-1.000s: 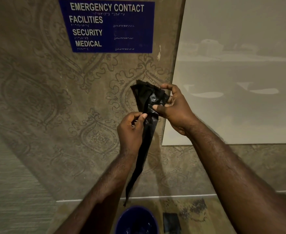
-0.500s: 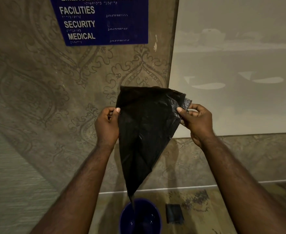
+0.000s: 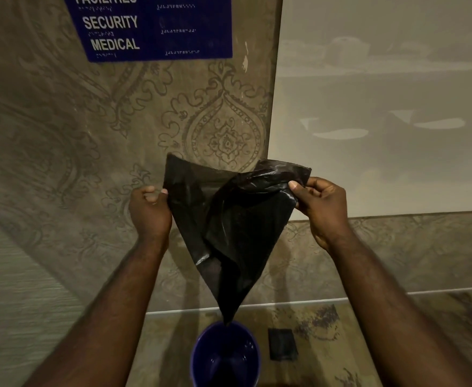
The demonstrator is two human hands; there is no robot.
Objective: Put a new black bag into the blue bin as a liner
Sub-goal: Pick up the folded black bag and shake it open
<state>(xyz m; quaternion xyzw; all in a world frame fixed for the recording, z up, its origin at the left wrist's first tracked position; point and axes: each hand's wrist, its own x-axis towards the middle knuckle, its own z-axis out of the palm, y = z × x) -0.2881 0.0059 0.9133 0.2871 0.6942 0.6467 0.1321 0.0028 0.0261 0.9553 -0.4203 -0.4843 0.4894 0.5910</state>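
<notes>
The left hand pinches one top corner of the black bag and the right hand pinches the other, stretching its top edge between them. Its tip hangs just over the blue bin below. The step looks like opening the mouth; next, part the layers and lower it in.

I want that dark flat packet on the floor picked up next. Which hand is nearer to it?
Right. The right hand holds the bag above the packet; the left hand is across the bag, farther left.
</notes>
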